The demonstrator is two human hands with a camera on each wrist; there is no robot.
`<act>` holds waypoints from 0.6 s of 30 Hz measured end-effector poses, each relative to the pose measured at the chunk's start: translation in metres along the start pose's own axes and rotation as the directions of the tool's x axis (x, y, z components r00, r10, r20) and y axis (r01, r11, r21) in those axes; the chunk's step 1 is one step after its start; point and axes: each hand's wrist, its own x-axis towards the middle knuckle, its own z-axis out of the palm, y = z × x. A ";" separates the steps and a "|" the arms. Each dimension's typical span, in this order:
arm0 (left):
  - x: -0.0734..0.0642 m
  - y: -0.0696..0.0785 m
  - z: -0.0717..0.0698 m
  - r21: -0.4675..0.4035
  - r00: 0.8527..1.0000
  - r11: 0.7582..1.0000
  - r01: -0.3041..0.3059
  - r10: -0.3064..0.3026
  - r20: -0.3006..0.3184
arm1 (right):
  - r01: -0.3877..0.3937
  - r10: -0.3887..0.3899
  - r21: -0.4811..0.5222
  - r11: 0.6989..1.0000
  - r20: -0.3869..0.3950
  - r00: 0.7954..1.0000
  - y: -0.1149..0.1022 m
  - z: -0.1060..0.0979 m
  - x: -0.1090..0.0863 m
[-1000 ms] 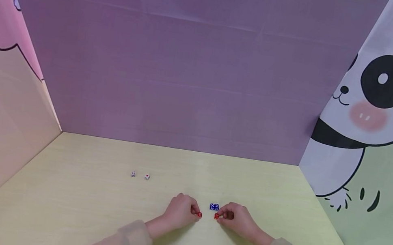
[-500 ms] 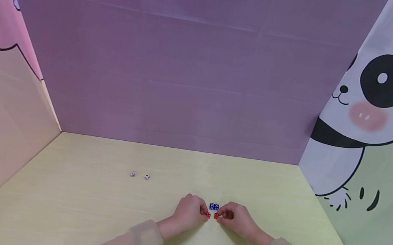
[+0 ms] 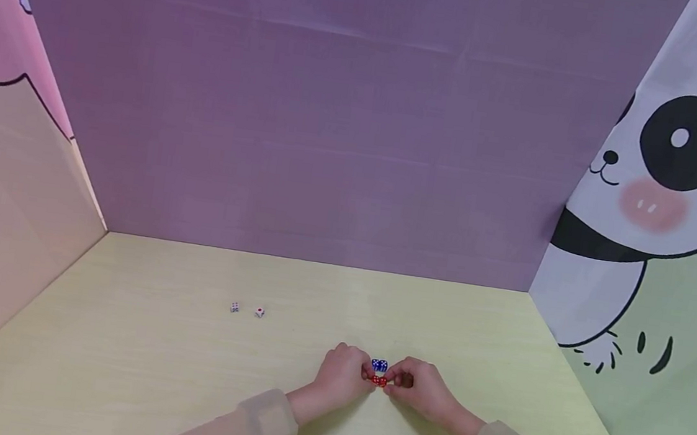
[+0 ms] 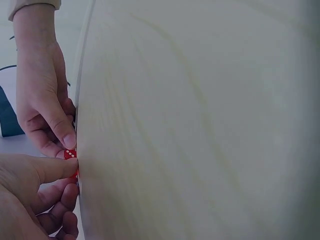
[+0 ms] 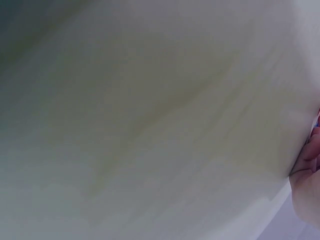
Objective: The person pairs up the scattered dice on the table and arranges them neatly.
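Observation:
In the head view my left hand (image 3: 340, 377) pinches a small red die (image 3: 375, 380) between thumb and fingertips. From the other side my right hand (image 3: 424, 389) pinches a second red die (image 3: 383, 381). Both red dice are side by side and appear to touch, low over or on the table. Just behind them sits a pair of blue dice (image 3: 379, 365), set against each other. The left wrist view has one red die (image 4: 70, 154) between the two hands, its white pips visible; fingers partly cover the other. Only part of the right hand (image 5: 309, 182) enters the right wrist view.
Two white dice, one (image 3: 235, 307) left of the other (image 3: 260, 312), lie apart farther back on the pale wooden table (image 3: 160, 368). A purple panel (image 3: 332, 136) closes off the back, and printed panels stand at both sides.
My left hand has moved right with its red die, closing the gap to the other red die. The right hand has stayed in place. The blue and white dice are unmoved.

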 end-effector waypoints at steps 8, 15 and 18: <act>0.000 0.000 -0.001 -0.019 1.000 1.000 0.006 -0.006 0.002 | -0.008 0.008 0.004 1.000 0.004 1.000 -0.001 0.000 0.001; -0.006 -0.006 -0.014 -0.069 1.000 0.997 0.021 -0.020 0.012 | -0.013 0.013 0.007 1.000 0.007 1.000 -0.001 0.000 0.000; -0.007 -0.015 -0.021 -0.081 1.000 0.997 0.010 -0.010 0.008 | -0.018 0.018 0.003 1.000 0.009 1.000 -0.001 0.000 0.000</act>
